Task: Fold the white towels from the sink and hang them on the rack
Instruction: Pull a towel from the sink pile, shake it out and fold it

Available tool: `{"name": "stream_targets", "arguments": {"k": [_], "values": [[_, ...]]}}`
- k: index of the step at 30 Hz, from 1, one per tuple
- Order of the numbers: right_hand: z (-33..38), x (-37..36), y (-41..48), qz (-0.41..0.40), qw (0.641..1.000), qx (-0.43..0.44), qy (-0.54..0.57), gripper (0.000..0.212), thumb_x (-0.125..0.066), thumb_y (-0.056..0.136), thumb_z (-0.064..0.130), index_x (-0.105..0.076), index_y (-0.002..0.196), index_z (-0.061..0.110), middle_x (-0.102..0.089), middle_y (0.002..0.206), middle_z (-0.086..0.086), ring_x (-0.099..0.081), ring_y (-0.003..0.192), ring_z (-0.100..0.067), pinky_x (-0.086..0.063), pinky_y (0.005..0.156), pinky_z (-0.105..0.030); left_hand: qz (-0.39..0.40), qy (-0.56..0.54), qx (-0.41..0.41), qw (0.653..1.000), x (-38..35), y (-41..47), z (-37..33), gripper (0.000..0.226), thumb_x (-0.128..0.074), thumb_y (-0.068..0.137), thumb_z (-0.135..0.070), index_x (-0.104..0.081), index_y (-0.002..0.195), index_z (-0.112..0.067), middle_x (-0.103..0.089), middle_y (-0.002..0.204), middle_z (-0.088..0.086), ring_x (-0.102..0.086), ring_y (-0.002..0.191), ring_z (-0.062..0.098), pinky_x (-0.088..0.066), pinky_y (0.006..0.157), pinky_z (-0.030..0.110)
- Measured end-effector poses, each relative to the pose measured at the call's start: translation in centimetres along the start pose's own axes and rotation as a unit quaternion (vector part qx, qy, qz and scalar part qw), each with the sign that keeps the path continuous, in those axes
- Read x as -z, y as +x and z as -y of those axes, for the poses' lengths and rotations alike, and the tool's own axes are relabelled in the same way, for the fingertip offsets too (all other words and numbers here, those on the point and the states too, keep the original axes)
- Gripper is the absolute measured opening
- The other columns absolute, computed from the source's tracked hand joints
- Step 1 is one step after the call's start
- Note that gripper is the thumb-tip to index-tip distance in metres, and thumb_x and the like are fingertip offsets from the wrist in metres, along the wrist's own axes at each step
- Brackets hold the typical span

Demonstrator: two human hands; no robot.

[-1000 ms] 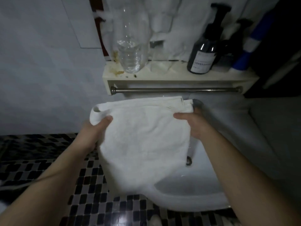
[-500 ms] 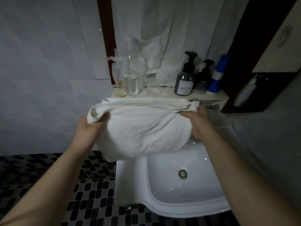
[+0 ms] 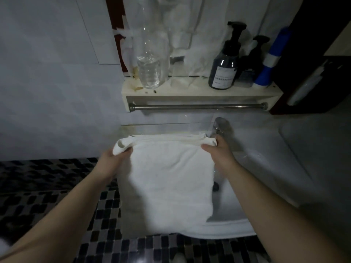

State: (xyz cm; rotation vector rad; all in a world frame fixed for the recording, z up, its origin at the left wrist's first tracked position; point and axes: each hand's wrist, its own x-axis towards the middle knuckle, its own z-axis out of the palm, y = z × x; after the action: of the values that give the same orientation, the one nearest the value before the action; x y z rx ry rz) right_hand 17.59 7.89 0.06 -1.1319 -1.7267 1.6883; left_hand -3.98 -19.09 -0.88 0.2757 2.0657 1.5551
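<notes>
Over sink [image 3: 228, 229]: we hold towel [image 3: 167, 177] by top edge.
Left hand [image 3: 114, 160]: extended, gripping left corner.
Right hand [image 3: 220, 155]: extended, gripping right corner.

Only one camera here, a wide-angle worn on the person's head. It looks forward and steeply down, close over the sink [image 3: 224, 229], facing the tiled wall [image 3: 47, 92] where the rack [image 3: 197, 106] crosses the upper middle; floor [image 3: 38, 186] fills the lower left.

sink drain [image 3: 216, 187] half hidden behind towel [image 3: 167, 177], pump bottle [image 3: 224, 69] label unreadable
</notes>
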Motion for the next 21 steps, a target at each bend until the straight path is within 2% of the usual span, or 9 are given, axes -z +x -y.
{"name": "stream_targets", "arguments": {"k": [2, 4, 7, 9, 10, 11, 13, 18, 21], "values": [[-1.6, -0.6, 0.6, -0.004, 1.000, -0.006, -0.022, 0.025, -0.071, 0.084, -0.006, -0.055, 0.088, 0.013, -0.057, 0.084, -0.003, -0.051, 0.069, -0.010, -0.040, 0.061, -0.022, -0.021, 0.000, 0.016, 1.000, -0.8, 0.5, 1.4, 0.024, -0.077, 0.087, -0.031, -0.073, 0.108, -0.020, -0.075, 0.103, 0.004, -0.071, 0.096, 0.023, -0.059, 0.083, 0.040], [-2.9, -1.3, 1.8, -0.013, 1.000, -0.006, -0.020, 0.028, -0.070, 0.084, -0.009, -0.054, 0.092, 0.013, -0.054, 0.083, -0.002, -0.048, 0.067, -0.008, -0.038, 0.057, -0.016, -0.050, -0.002, 0.024, 0.998, -1.6, 1.5, 2.1, 0.016, -0.078, 0.086, -0.032, -0.073, 0.099, -0.023, -0.075, 0.096, 0.001, -0.070, 0.090, 0.017, -0.055, 0.070, 0.029], [-3.5, -2.5, 4.1, -0.034, 0.999, 0.000, -0.011, 0.026, -0.066, 0.085, -0.009, -0.058, 0.102, 0.009, -0.059, 0.092, -0.008, -0.054, 0.072, -0.012, -0.042, 0.061, -0.016, -0.107, 0.056, -0.002, 0.993, -2.4, 3.5, 2.3, 0.018, -0.073, 0.089, -0.033, -0.069, 0.102, -0.022, -0.070, 0.091, -0.003, -0.069, 0.097, 0.026, -0.051, 0.072, 0.032], [-4.6, -3.0, 6.0, -0.046, 0.999, -0.006, -0.014, 0.031, -0.064, 0.086, -0.006, -0.059, 0.115, 0.003, -0.063, 0.110, -0.018, -0.062, 0.088, -0.022, -0.042, 0.076, -0.025, -0.120, 0.150, 0.011, 0.981, -3.2, 4.6, 3.3, 0.050, -0.071, 0.090, -0.037, -0.055, 0.131, -0.015, -0.067, 0.113, 0.009, -0.063, 0.112, 0.036, -0.051, 0.085, 0.040], [-5.5, -3.1, 6.7, -0.038, 0.998, -0.033, -0.029, 0.041, -0.067, 0.087, 0.000, -0.055, 0.126, 0.003, -0.060, 0.125, -0.020, -0.062, 0.102, -0.025, -0.040, 0.083, -0.027, -0.118, 0.179, 0.057, 0.975, -3.8, 4.6, 4.3, 0.070, -0.074, 0.087, -0.039, -0.043, 0.143, -0.011, -0.061, 0.130, 0.016, -0.058, 0.120, 0.039, -0.049, 0.091, 0.043], [-6.7, -3.0, 6.9, -0.023, 0.996, -0.072, -0.054, 0.055, -0.070, 0.087, 0.008, -0.048, 0.138, 0.008, -0.053, 0.139, -0.017, -0.059, 0.116, -0.024, -0.041, 0.089, -0.028, -0.110, 0.190, 0.111, 0.969, -4.5, 4.3, 5.7, 0.084, -0.077, 0.084, -0.041, -0.034, 0.148, -0.008, -0.053, 0.141, 0.020, -0.054, 0.125, 0.042, -0.047, 0.092, 0.043], [-9.0, -2.5, 6.5, 0.011, 0.983, -0.149, -0.109, 0.076, -0.075, 0.086, 0.021, -0.034, 0.151, 0.019, -0.040, 0.153, -0.009, -0.049, 0.133, -0.026, -0.044, 0.103, -0.036, -0.079, 0.201, 0.176, 0.960, -5.5, 3.0, 8.7, 0.095, -0.082, 0.079, -0.041, -0.030, 0.148, -0.003, -0.049, 0.143, 0.024, -0.053, 0.125, 0.044, -0.046, 0.089, 0.042], [-14.3, -1.0, 4.6, 0.080, 0.937, -0.270, -0.206, 0.084, -0.077, 0.081, 0.042, -0.036, 0.150, 0.018, -0.052, 0.143, -0.011, -0.055, 0.125, -0.031, -0.046, 0.107, -0.043, -0.052, 0.235, 0.207, 0.948, -6.1, 1.7, 13.2, 0.061, -0.075, 0.086, -0.032, -0.051, 0.130, 0.001, -0.064, 0.123, 0.024, -0.062, 0.107, 0.044, -0.047, 0.079, 0.039], [-16.0, -1.1, 3.6, 0.091, 0.926, -0.304, -0.206, 0.083, -0.074, 0.079, 0.053, -0.039, 0.149, 0.024, -0.059, 0.124, -0.003, -0.058, 0.113, -0.026, -0.049, 0.097, -0.040, -0.057, 0.257, 0.212, 0.941, -5.9, 1.8, 13.8, 0.057, -0.070, 0.089, -0.040, -0.058, 0.125, 0.002, -0.067, 0.118, 0.023, -0.064, 0.103, 0.043, -0.046, 0.077, 0.038]]}}
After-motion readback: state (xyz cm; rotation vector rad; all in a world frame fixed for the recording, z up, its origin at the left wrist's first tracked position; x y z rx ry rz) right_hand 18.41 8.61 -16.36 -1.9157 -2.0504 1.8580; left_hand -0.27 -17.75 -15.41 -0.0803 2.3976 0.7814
